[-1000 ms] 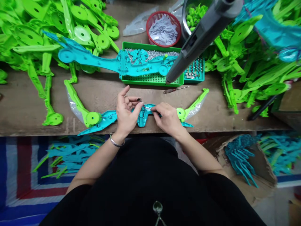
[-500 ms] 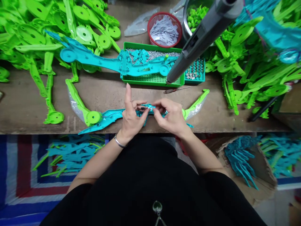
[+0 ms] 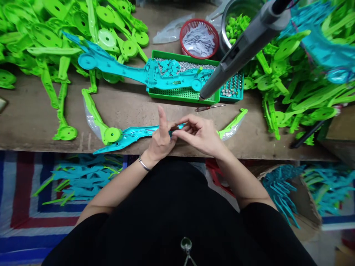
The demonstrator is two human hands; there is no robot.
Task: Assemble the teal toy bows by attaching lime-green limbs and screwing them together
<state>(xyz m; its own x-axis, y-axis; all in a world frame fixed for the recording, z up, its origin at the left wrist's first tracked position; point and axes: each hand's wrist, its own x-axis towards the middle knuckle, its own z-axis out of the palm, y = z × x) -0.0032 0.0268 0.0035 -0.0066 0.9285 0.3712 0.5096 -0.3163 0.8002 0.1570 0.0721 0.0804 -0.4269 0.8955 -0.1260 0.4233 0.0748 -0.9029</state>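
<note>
Head view: a bow-shaped blue body (image 3: pixel 135 134) lies along the near edge of the bench (image 3: pixel 124 105), its middle largely covered by both hands. A thin dark wire runs along its left arm; a green limb (image 3: pixel 94 112) joins that arm at a round hub, and a second green limb (image 3: pixel 234 123) shows past the right hand, its joint hidden. Left hand (image 3: pixel 162 142): index finger raised straight, apart from the others; thumb and remaining fingertips meet the right hand's over the body. Right hand (image 3: pixel 202 136): thumb and index bent toward the left fingertips. Whether either hand clamps anything cannot be told; the meeting point is obscured. Beyond, a red-handled screwdriver (image 3: pixel 203 108) lies just before a green tray (image 3: pixel 183 97), which a blue half-shell (image 3: pixel 119 72) overlies.
</note>
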